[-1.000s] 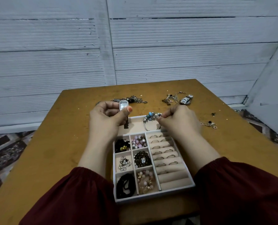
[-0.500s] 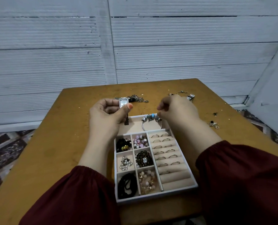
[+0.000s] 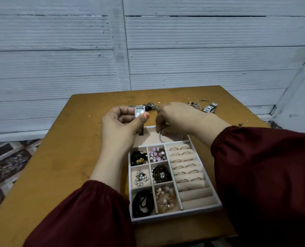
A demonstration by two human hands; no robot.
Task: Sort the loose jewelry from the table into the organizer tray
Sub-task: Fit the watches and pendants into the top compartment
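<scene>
Head cam, single view.

L hand [image 3: 120, 125] is up over the far-left corner of the organizer tray [image 3: 219, 205]. Thumb + fingers pinch a watch [image 3: 139, 112]: rect. white dial, silver case, dark strap hanging below the palm toward the tray's long far compartment. Dial marks too small to read, no brand legible.

R hand [image 3: 176, 118] is just right of L, knuckles up, fingers curled down onto a silver bangle [image 3: 160, 138]. The bangle's lower arc shows under the fingertips, inside that same far compartment.

Nearer than both hands: six small cells [image 3: 141, 177] w/ bead pieces (black, pink/lilac, white pearl, brown, black cord, pink-gold). Right of those are ring rolls [image 3: 192, 193] w/ thin rings in the slots.

On the counter [image 3: 59, 157] beyond L hand: dark chain heap [image 3: 150, 106], just behind the watch; contact cannot be told. Beyond R hand: thin chains [image 3: 197, 104] + metal-link watch [image 3: 210, 108].

Sleeves [image 3: 263, 175] dark red.
</scene>
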